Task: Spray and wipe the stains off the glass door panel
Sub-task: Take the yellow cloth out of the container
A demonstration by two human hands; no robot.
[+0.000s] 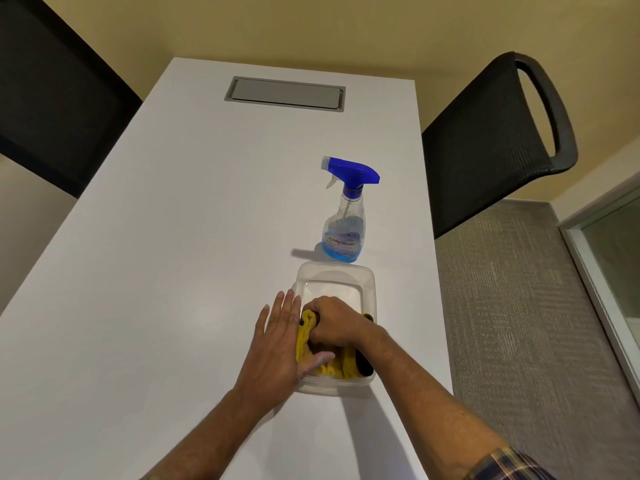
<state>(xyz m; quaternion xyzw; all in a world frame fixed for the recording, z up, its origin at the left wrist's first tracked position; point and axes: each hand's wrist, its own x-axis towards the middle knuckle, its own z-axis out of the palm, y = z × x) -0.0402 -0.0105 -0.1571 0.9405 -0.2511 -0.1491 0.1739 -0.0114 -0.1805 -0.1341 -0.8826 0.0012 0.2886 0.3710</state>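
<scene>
A yellow cloth [332, 367] with a dark edge lies bunched in the near half of a clear plastic container [341, 273] on the white table. My right hand [334, 322] is closed on the cloth from above. My left hand [280, 344] rests flat against the container's left side, fingers spread, thumb touching the cloth. A clear spray bottle [344, 223] with a blue trigger head and blue liquid stands upright just beyond the container. A strip of the glass door panel [613, 258] shows at the right edge.
The white table [173, 254] has a grey cable hatch [285, 93] at its far end. A black mesh chair [485, 140] stands at the table's right side. A dark chair back [52, 91] is at far left. Grey carpet [512, 306] lies to the right.
</scene>
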